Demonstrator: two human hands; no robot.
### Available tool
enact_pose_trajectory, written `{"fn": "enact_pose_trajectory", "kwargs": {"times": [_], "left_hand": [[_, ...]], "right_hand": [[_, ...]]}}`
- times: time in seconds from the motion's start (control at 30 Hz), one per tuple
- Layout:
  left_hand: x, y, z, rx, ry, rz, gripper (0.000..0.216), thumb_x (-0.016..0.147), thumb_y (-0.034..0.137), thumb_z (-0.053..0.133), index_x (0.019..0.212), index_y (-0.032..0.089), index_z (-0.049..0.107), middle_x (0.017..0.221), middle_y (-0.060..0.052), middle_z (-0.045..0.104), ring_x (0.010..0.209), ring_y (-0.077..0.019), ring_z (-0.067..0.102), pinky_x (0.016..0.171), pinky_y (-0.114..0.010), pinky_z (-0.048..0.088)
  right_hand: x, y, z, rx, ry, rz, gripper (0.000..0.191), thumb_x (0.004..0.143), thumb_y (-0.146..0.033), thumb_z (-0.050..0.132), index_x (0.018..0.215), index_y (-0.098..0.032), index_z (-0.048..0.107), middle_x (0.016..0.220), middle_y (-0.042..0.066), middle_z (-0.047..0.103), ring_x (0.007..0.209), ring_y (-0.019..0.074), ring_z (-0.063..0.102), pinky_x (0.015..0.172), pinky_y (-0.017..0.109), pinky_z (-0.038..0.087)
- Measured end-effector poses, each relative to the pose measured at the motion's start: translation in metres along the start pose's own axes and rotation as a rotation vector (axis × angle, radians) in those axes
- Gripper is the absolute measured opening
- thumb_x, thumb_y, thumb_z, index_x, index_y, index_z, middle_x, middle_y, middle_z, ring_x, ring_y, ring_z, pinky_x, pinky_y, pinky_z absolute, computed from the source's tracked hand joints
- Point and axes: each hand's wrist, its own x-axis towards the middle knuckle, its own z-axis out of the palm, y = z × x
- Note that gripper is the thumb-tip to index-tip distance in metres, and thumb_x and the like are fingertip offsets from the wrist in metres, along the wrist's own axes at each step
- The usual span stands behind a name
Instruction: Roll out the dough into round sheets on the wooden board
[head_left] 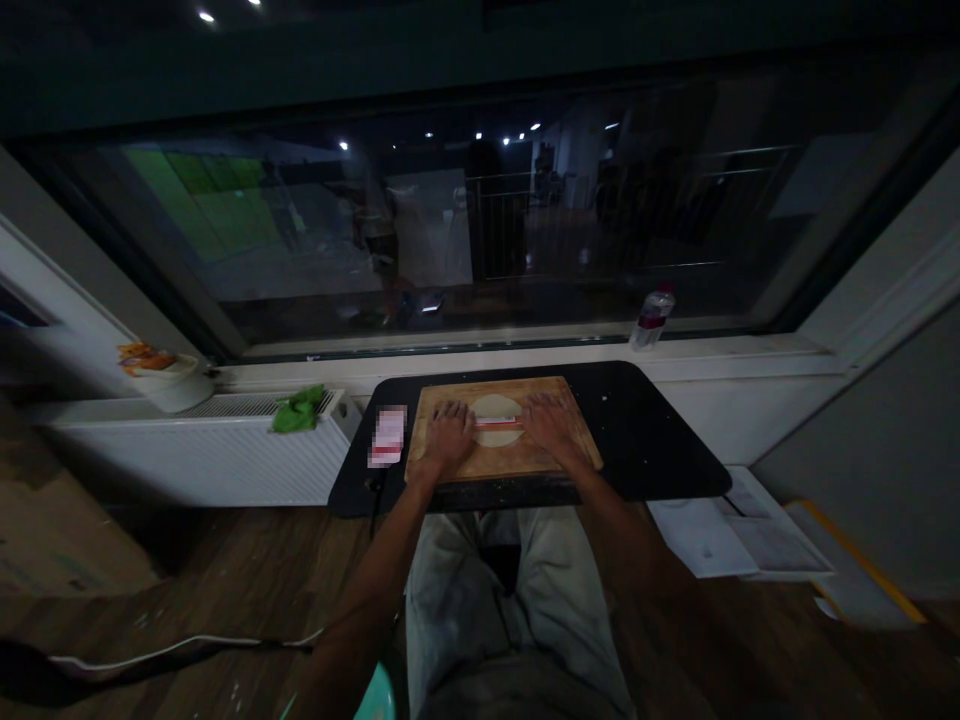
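On your board (504, 464): left hand (448, 434), right hand (553, 424) flat, fingers wide, over rod (499, 423).
Around: blurred packet (388, 436) left; bottle (653, 318) on sill (525, 353).
Hidden: rod ends, under your palms.

We see a wooden board (502, 462), its surface matt and worn, carrying a pale, smooth, dull disc (496, 407). The worktop (652, 440) beneath is black and faintly glossy. The bottle (654, 318) is clear plastic, the green cloth (298, 410) soft and crumpled, the floor (225, 580) dark, scuffed wood.
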Motion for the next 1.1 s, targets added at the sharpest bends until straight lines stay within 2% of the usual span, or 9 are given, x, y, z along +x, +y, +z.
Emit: {"fn": "enact_pose_trajectory", "kwargs": {"times": [0.13, 0.23, 0.4, 0.67, 0.87, 1.0, 1.1], "left_hand": [[-0.021, 0.011, -0.003, 0.038, 0.022, -0.017, 0.048, 0.115, 0.033, 0.046, 0.154, 0.017, 0.068, 0.17, -0.019, 0.063, 0.166, -0.0381, 0.049, 0.14, -0.064, 0.035], [-0.032, 0.016, -0.001, 0.018, 0.073, -0.069, 0.052, 0.118, 0.036, 0.039, 0.159, 0.017, 0.065, 0.169, -0.019, 0.065, 0.166, -0.0364, 0.051, 0.138, -0.063, 0.039], [-0.045, 0.022, 0.005, 0.003, 0.157, -0.079, 0.054, 0.119, 0.038, 0.037, 0.163, 0.018, 0.062, 0.169, -0.017, 0.065, 0.165, -0.0351, 0.053, 0.139, -0.064, 0.039], [-0.071, 0.032, 0.002, -0.025, 0.158, -0.075, 0.056, 0.118, 0.038, 0.04, 0.168, 0.02, 0.058, 0.171, -0.017, 0.063, 0.167, -0.0358, 0.05, 0.143, -0.068, 0.031], [-0.084, 0.039, 0.007, -0.052, 0.196, -0.077, 0.06, 0.115, 0.037, 0.047, 0.173, 0.022, 0.052, 0.173, -0.017, 0.06, 0.169, -0.0374, 0.048, 0.144, -0.072, 0.028], [-0.082, 0.033, 0.009, -0.042, 0.15, -0.105, 0.058, 0.116, 0.036, 0.046, 0.171, 0.019, 0.055, 0.179, -0.018, 0.054, 0.174, -0.0359, 0.04, 0.145, -0.066, 0.029], [-0.075, 0.023, 0.012, -0.065, 0.122, -0.093, 0.057, 0.116, 0.037, 0.049, 0.171, 0.022, 0.054, 0.18, -0.017, 0.053, 0.175, -0.0346, 0.038, 0.143, -0.061, 0.035]], "right_hand": [[-0.011, -0.008, -0.009, 0.017, 0.01, 0.015, 0.045, 0.115, -0.027, 0.044, 0.141, -0.015, 0.079, 0.148, 0.017, 0.077, 0.14, 0.0281, 0.066, 0.127, 0.04, 0.038], [-0.015, -0.012, -0.014, 0.008, 0.025, 0.034, 0.044, 0.115, -0.026, 0.044, 0.136, -0.015, 0.081, 0.146, 0.017, 0.078, 0.138, 0.0278, 0.067, 0.126, 0.04, 0.04], [-0.018, -0.014, -0.018, -0.005, 0.023, 0.051, 0.04, 0.114, -0.026, 0.046, 0.129, -0.016, 0.083, 0.142, 0.016, 0.08, 0.135, 0.0283, 0.07, 0.12, 0.038, 0.045], [-0.036, -0.014, -0.018, -0.003, 0.067, 0.005, 0.047, 0.113, -0.023, 0.042, 0.137, -0.014, 0.081, 0.149, 0.017, 0.078, 0.147, 0.029, 0.065, 0.129, 0.04, 0.042], [-0.048, -0.012, -0.012, 0.049, 0.113, 0.036, 0.052, 0.112, -0.023, 0.041, 0.147, -0.011, 0.078, 0.157, 0.018, 0.073, 0.153, 0.0295, 0.061, 0.132, 0.042, 0.039], [-0.053, -0.011, -0.018, 0.113, 0.087, 0.03, 0.051, 0.115, -0.028, 0.041, 0.152, -0.019, 0.076, 0.157, 0.013, 0.075, 0.146, 0.0287, 0.064, 0.128, 0.044, 0.042], [-0.059, -0.01, -0.025, 0.15, 0.068, -0.032, 0.049, 0.116, -0.039, 0.05, 0.159, -0.026, 0.071, 0.16, 0.01, 0.072, 0.148, 0.031, 0.059, 0.125, 0.048, 0.043]]}}
